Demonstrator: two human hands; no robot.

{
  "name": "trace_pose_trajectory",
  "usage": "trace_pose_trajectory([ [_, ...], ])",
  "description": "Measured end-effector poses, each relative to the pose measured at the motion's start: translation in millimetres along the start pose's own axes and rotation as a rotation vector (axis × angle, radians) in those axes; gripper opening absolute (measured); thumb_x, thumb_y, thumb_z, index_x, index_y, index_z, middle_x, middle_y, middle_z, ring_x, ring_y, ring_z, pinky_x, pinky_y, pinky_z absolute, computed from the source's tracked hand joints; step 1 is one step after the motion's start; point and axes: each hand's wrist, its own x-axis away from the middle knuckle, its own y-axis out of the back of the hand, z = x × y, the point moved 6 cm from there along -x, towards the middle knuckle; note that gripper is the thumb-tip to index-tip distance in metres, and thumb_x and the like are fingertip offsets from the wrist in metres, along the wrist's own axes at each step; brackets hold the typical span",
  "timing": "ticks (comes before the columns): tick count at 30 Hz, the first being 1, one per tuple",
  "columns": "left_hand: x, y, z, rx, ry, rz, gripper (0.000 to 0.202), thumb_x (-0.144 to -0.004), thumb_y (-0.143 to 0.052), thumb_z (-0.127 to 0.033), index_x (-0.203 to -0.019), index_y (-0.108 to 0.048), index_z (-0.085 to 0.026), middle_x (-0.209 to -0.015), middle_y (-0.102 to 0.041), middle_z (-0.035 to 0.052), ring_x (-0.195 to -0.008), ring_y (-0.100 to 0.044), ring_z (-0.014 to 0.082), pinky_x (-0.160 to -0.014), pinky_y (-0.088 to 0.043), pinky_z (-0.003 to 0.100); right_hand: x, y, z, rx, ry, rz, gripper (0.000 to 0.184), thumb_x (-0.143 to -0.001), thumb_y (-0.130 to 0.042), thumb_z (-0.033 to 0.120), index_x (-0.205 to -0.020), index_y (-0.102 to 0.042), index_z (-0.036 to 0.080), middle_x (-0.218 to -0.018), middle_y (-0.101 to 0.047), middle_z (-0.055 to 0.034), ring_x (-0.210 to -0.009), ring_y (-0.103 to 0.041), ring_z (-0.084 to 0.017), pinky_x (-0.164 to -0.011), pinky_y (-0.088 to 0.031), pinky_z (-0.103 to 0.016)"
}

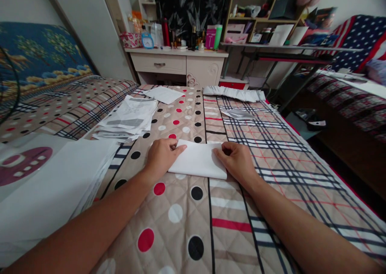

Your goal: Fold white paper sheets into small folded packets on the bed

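Note:
A folded sheet of white paper (197,161) lies on the patterned bedspread (177,242) in front of me. My left hand (164,153) pinches its upper left corner, thumb on top and fingers curled beneath. At the upper right corner my right hand (237,157) grips the same sheet, its thumb pressed on the face. The folded lower edge faces me. Parts of the fingers on both hands are hidden behind the paper's far edge.
To the left sit a large stack of white sheets (75,165) and a pile of printed papers (129,115). Farther back are a loose sheet (164,94), a row of folded papers (233,93) and a flat greyish piece (238,114). A dresser (169,64) stands beyond the bed.

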Motion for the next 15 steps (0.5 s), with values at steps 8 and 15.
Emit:
trace_pose_trajectory([
  [8,1.5,1.3,-9.4,-0.285,-0.053,0.012,0.024,-0.08,-0.066,-0.042,-0.093,-0.062,-0.022,-0.08,-0.067,0.001,-0.069,-0.059,0.0178,-0.06,-0.036,0.028,-4.1,2.1,2.7,0.195,-0.061,0.033,0.015,-0.072,-0.065,0.032,-0.069,-0.059,0.02,-0.064,-0.06,0.0016,-0.059,-0.051,-0.013,-0.054,-0.03,-0.025],
  [15,9.2,-5.0,-56.1,-0.559,-0.508,0.023,0.02,-0.085,-0.057,-0.012,-0.105,-0.059,-0.018,-0.108,-0.06,0.0081,-0.104,-0.056,0.0262,-0.088,-0.044,0.04,-5.5,1.7,2.5,0.214,-0.068,-0.021,0.027,-0.07,-0.071,0.031,-0.086,-0.053,0.021,-0.067,-0.058,0.004,-0.06,-0.052,-0.014,-0.054,-0.031,-0.025],
])
